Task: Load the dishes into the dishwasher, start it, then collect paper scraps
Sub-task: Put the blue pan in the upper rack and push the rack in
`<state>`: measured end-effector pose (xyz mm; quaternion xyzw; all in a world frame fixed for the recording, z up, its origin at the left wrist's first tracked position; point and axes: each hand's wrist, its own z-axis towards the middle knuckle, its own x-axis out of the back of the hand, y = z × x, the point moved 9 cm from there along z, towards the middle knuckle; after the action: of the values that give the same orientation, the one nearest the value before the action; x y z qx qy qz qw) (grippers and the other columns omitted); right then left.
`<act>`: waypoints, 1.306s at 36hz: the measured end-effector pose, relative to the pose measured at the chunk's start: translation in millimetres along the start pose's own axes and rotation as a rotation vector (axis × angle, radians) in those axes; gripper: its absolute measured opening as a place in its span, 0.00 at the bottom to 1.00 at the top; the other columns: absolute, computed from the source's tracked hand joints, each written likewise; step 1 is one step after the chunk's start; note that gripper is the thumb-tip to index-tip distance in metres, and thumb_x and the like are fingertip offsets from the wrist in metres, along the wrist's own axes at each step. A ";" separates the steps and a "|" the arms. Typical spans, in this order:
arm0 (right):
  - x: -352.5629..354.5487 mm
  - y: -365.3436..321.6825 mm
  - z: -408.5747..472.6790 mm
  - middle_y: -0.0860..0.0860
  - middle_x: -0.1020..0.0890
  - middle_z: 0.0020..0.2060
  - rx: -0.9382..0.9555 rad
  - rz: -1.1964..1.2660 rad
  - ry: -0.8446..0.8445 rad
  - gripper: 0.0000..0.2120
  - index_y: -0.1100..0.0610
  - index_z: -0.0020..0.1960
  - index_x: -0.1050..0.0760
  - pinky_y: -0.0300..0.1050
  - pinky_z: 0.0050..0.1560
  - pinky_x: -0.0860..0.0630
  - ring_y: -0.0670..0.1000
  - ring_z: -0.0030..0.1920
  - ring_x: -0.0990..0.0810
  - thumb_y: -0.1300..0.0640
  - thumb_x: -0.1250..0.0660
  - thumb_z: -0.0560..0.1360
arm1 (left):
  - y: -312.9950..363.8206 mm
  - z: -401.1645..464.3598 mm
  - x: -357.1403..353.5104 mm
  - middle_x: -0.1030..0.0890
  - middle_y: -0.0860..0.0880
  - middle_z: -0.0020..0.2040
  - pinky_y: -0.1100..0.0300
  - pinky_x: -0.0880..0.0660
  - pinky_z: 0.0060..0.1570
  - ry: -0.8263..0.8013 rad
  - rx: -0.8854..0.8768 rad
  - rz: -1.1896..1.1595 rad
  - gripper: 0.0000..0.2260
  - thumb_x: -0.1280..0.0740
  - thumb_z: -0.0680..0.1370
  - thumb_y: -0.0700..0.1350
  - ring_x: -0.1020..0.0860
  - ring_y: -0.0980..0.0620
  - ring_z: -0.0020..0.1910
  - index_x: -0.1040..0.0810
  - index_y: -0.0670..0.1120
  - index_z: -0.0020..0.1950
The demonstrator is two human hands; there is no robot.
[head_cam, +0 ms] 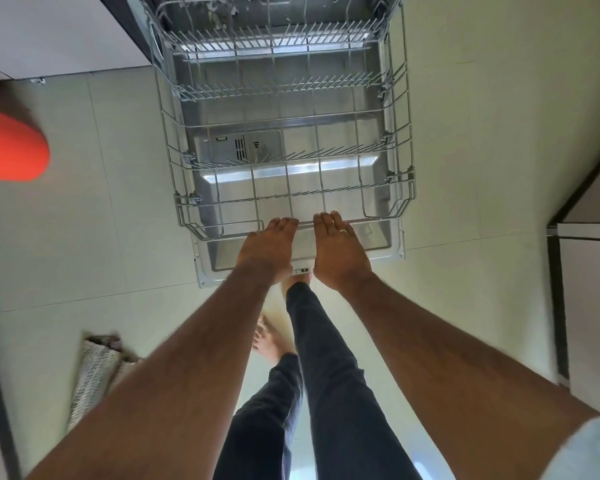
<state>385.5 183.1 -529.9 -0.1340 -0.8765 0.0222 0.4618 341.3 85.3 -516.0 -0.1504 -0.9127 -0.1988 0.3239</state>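
Note:
The dishwasher's lower wire rack is pulled out over the open door, and I see no dishes in it. My left hand and my right hand are side by side at the rack's front rail. The fingers of both hands curl over that rail. A ring shows on my right hand. The dishwasher's dark inside is at the top of the view, with an upper rack edge visible.
A red-orange object juts in at the left edge. A woven mat lies on the pale tiled floor at lower left. Cabinet fronts stand at upper left and right. My legs and bare feet are below the door.

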 end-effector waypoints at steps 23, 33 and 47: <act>110.2 -51.4 -3.4 0.54 0.54 0.81 0.053 -0.021 0.087 0.41 0.58 0.81 0.59 0.55 0.79 0.53 0.53 0.81 0.56 0.56 0.37 0.78 | -30.2 -53.9 111.5 0.51 0.50 0.83 0.44 0.38 0.74 0.234 0.017 -0.083 0.38 0.34 0.79 0.43 0.47 0.50 0.81 0.54 0.49 0.83; 269.8 -135.5 -50.7 0.55 0.46 0.80 0.146 0.007 0.228 0.38 0.58 0.81 0.53 0.58 0.77 0.42 0.55 0.80 0.46 0.61 0.37 0.76 | -56.7 -180.4 253.0 0.42 0.49 0.82 0.43 0.31 0.70 0.464 0.070 -0.246 0.34 0.35 0.78 0.43 0.32 0.45 0.75 0.46 0.48 0.82; 472.1 -318.4 -133.9 0.57 0.28 0.71 0.399 0.135 0.446 0.31 0.55 0.78 0.42 0.60 0.60 0.22 0.62 0.63 0.22 0.62 0.38 0.76 | -143.9 -389.1 429.2 0.43 0.49 0.82 0.45 0.37 0.74 0.778 0.196 -0.222 0.31 0.35 0.80 0.47 0.37 0.45 0.77 0.44 0.48 0.81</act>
<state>172.7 -14.3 -22.1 -0.1000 -0.7209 0.1946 0.6576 170.3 -157.3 1.9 0.0668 -0.7476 -0.1868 0.6339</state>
